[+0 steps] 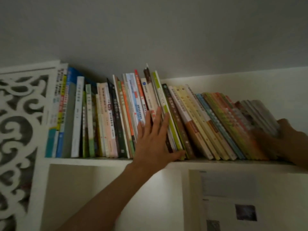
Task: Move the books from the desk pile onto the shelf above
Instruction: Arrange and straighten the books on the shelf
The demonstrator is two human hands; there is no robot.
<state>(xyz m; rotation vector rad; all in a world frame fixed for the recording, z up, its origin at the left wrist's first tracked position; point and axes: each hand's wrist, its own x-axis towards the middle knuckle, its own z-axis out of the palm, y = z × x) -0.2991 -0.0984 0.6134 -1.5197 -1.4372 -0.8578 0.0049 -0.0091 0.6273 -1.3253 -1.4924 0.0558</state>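
Books [126, 117] sit in one long row on the top shelf [93, 161] of a white unit. The ones at the left end stand upright; from the middle rightward they lean left, more and more steeply. We see the left hand [154, 140] flat against the spines mid-row – fingers [156, 120] straight and spread, thumb down at the shelf edge beside a green-spined book [172, 130], gripping nothing. The right hand [290, 139] is at the far right end of the row against the last leaning stack [260, 115] – it's blurred, so we cannot tell whether its fingers are curled round the books or just pushing on them. Left of the row is a white fretwork side panel [18, 130] with a scroll pattern. Under the shelf: open white compartments, with two small dark pictures [245, 212] on the back wall of the right one. Grey wall above.
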